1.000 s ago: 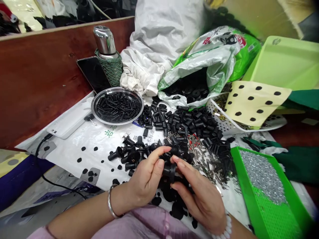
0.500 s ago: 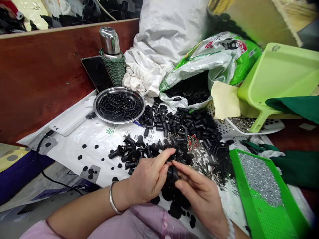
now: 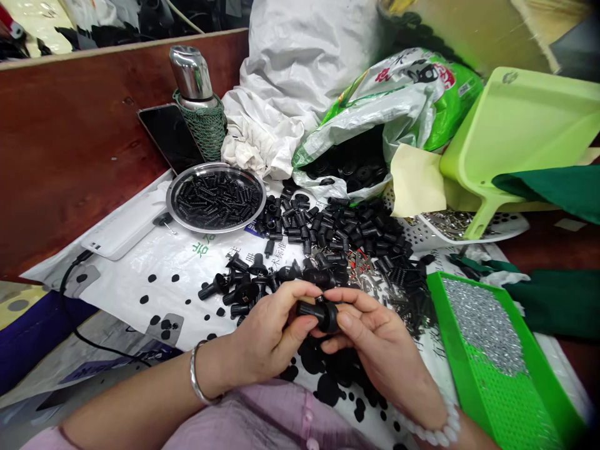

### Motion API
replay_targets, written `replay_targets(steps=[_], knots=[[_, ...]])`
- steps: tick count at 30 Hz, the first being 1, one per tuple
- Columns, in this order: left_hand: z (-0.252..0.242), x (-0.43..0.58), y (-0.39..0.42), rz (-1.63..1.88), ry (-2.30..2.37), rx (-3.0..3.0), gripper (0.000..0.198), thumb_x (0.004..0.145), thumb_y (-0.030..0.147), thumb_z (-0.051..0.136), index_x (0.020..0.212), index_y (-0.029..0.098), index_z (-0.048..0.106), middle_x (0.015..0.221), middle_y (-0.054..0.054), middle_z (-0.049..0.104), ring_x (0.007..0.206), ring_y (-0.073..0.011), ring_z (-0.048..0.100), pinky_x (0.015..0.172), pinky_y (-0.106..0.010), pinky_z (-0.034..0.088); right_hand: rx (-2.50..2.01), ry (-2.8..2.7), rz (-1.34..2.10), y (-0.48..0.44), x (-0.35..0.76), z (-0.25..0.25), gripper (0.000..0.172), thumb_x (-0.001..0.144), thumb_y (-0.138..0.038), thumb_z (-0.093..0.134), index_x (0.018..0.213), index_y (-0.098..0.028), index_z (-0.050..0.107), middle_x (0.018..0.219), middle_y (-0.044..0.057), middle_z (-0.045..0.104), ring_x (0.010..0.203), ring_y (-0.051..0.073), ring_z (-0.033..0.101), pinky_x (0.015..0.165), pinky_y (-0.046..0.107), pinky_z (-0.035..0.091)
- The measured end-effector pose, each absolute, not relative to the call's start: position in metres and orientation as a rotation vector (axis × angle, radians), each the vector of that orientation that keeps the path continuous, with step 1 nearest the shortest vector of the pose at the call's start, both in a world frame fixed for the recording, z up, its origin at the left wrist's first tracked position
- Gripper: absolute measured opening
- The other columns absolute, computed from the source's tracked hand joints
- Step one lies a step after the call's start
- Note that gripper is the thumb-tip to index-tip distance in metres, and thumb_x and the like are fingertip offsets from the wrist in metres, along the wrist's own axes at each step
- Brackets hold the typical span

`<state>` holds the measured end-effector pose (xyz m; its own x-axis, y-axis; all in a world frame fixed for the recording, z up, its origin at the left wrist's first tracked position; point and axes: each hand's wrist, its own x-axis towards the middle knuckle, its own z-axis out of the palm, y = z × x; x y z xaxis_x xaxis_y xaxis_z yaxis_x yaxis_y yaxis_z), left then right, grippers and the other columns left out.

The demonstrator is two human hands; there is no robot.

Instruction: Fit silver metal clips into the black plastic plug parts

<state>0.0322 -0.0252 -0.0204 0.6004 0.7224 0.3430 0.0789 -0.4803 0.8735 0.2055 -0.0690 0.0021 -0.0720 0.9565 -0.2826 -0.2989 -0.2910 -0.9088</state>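
Between my two hands is a black plastic part [image 3: 323, 314] with a ribbed barrel and a wider round end. My left hand [image 3: 276, 331] pinches the barrel end between thumb and forefinger. At the wider end, my right hand [image 3: 379, 344] grips with thumb and fingers. A small metal bit shows at the part's upper side, between the fingertips; its kind is unclear. Just beyond my left hand lie several similar flanged black parts [image 3: 241, 292]. Farther back is a heap of short black barrels [image 3: 323, 225], with loose metal pieces [image 3: 363, 269] at its near right side.
A steel plate [image 3: 169, 203] of black ribbed pieces stands left, by a phone [image 3: 171, 134] and a flask [image 3: 191, 75]. An open bag [image 3: 407, 100] of black parts sits behind. At right are a green tray [image 3: 497, 403] of small shiny pieces and a light-green dustpan [image 3: 529, 125].
The black part has turned sideways, so its barrel now shows between my hands. My right fingers have shifted around its wide end. The whole view has moved slightly.
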Motion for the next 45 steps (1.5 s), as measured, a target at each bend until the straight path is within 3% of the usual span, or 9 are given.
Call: replay_targets(steps=[4,8,15,19,24,29,31,37,45], knots=[[-0.023,0.034,-0.026,0.923,0.726,1.605,0.015,0.089,0.022,0.047,0.104,0.018,0.049,0.088,-0.004,0.06,0.073,-0.0111,0.057,0.064,-0.021,0.048,-1.142,-0.901,1.289,-0.066,0.199,-0.002,0.012,0.076,-0.024,0.071,0.084,-0.019,0.064,0.073,0.0,0.07,0.058,0.011,0.067,0.057,0.018,0.058],[-0.026,0.037,-0.026,0.954,0.7,1.442,0.015,0.087,0.023,0.052,0.1,0.017,0.052,0.094,-0.006,0.062,0.077,-0.0114,0.059,0.068,-0.022,0.05,-1.16,-1.088,1.131,-0.066,0.198,-0.002,0.005,0.081,-0.022,0.064,0.084,-0.02,0.067,0.093,0.005,0.071,0.073,0.015,0.068,0.065,0.022,0.059],[-0.022,0.04,-0.024,0.879,0.703,1.112,0.021,0.079,0.026,0.062,0.093,0.014,0.053,0.068,0.002,0.057,0.056,-0.0059,0.053,0.053,-0.016,0.044,-1.169,-1.424,0.993,-0.077,0.211,-0.004,0.024,0.084,-0.014,0.059,0.105,-0.023,0.062,0.121,0.008,0.059,0.11,0.022,0.056,0.084,0.03,0.055],[-0.018,0.044,-0.025,0.777,0.71,0.948,0.029,0.072,0.031,0.069,0.087,0.013,0.053,0.058,0.003,0.054,0.048,-0.0059,0.051,0.047,-0.017,0.043,-1.256,-1.453,0.827,-0.078,0.212,-0.009,0.021,0.085,-0.013,0.056,0.102,-0.023,0.062,0.113,0.007,0.064,0.104,0.021,0.061,0.085,0.032,0.054],[-0.02,0.048,-0.026,0.742,0.664,0.892,0.033,0.069,0.035,0.071,0.086,0.012,0.055,0.059,0.002,0.057,0.045,-0.0054,0.051,0.045,-0.017,0.043,-1.257,-1.59,0.561,-0.076,0.214,-0.007,0.021,0.083,-0.011,0.057,0.098,-0.023,0.065,0.103,0.006,0.068,0.094,0.021,0.065,0.081,0.035,0.056],[-0.026,0.052,-0.026,0.711,0.588,0.797,0.033,0.072,0.038,0.069,0.087,0.013,0.054,0.062,0.002,0.059,0.042,-0.0045,0.051,0.041,-0.015,0.043,-1.193,-1.94,0.314,-0.081,0.221,-0.005,0.044,0.085,-0.005,0.047,0.127,-0.019,0.05,0.122,0.01,0.058,0.107,0.021,0.058,0.088,0.034,0.052],[-0.027,0.053,-0.026,0.712,0.577,0.77,0.032,0.073,0.036,0.068,0.088,0.012,0.054,0.062,0.002,0.059,0.042,-0.0043,0.051,0.04,-0.014,0.042,-1.204,-2.007,0.279,-0.083,0.224,-0.003,0.047,0.085,-0.003,0.047,0.13,-0.018,0.047,0.125,0.011,0.056,0.11,0.019,0.056,0.091,0.032,0.05],[-0.022,0.053,-0.026,0.669,0.547,0.79,0.027,0.072,0.029,0.071,0.087,0.012,0.056,0.06,0.003,0.059,0.045,-0.0037,0.054,0.045,-0.013,0.044,-1.316,-2.007,0.322,-0.088,0.235,0.013,0.029,0.084,-0.011,0.055,0.111,-0.019,0.061,0.12,0.009,0.059,0.099,0.018,0.061,0.082,0.027,0.054],[-0.022,0.053,-0.028,0.628,0.539,0.822,0.025,0.073,0.025,0.071,0.087,0.013,0.055,0.058,0.003,0.06,0.048,-0.0054,0.057,0.049,-0.014,0.045,-1.228,-2.188,0.113,-0.09,0.238,0.023,0.031,0.083,-0.008,0.052,0.111,-0.017,0.06,0.114,0.012,0.062,0.101,0.023,0.059,0.09,0.04,0.049]])
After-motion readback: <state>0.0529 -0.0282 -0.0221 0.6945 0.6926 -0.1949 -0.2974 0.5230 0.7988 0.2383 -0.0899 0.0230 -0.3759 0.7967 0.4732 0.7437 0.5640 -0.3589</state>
